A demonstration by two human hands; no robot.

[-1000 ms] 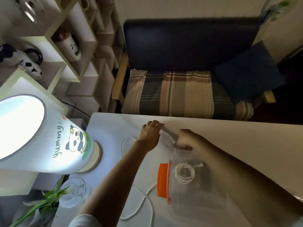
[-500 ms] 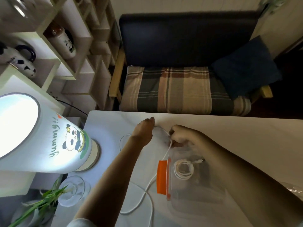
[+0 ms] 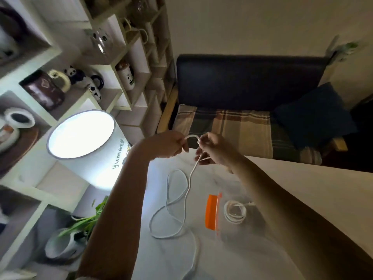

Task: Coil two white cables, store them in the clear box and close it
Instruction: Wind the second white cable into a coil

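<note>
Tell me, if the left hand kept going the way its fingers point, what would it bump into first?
Probably the right hand. The left hand points across at it, the two joined only by a short arch of the white cable; depth is hard to judge.

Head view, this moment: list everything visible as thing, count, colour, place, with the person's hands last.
Loose cable: one, white, looping across the table, its end lifted between both hands.
Coiled cable: one, white, inside the clear box.
Clear plastic box: one, orange latch, on the table, right of the loose cable.
Table: one, pale.
Lit lamp: one, white, left.
Shelf unit: one, white, holding mugs.
Sofa: one, dark, plaid cushion.
Left hand: pinches the cable.
Right hand: pinches the cable.
</note>
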